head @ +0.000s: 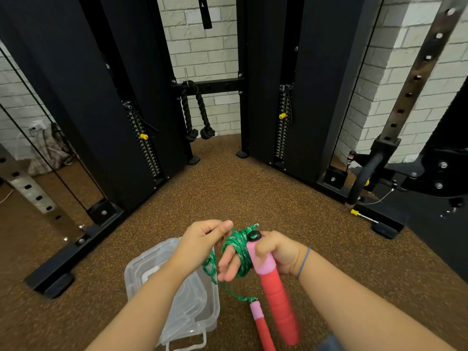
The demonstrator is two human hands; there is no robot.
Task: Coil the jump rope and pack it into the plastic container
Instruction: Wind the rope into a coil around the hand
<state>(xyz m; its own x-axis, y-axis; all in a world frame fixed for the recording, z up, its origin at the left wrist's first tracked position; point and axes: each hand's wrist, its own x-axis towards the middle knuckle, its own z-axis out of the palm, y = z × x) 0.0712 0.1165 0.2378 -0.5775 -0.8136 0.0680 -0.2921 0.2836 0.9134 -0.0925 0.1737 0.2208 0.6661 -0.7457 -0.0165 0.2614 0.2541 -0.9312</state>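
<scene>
The green jump rope is wound in several loops around the fingers of my right hand, which also grips one pink and red handle pointing down. My left hand pinches a strand of the rope just left of the coil. A loose length of rope hangs down to the second handle, which dangles below. The clear plastic container lies on the floor under my left forearm, with its lid on and a clip at the near end.
Brown speckled rubber floor spreads ahead. Black weight-stack towers stand left and right, with a black triceps rope hanging between them. A black frame base runs along the left, and a rack foot sits at the right.
</scene>
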